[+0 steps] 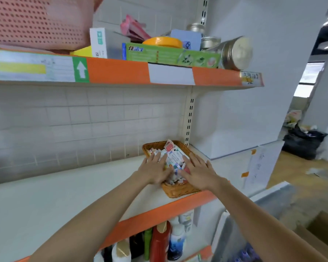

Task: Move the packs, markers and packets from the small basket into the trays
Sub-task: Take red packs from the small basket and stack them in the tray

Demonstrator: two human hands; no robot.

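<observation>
Both hands, left hand (155, 170) & right hand (198, 172), flat on basket (182, 190) packs (175, 157)

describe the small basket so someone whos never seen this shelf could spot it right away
Find the middle shelf, the white one with an orange front edge, and follow it to its right end by the slotted upright. There sits the small basket, brown woven wicker, heaped with packs and markers, with the left hand and right hand on it. It is the only thing on that shelf.

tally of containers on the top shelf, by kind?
Metal tins: 3
Pink perforated basket: 1
Green toothpaste box: 1
White carton: 1
Total: 6
</observation>
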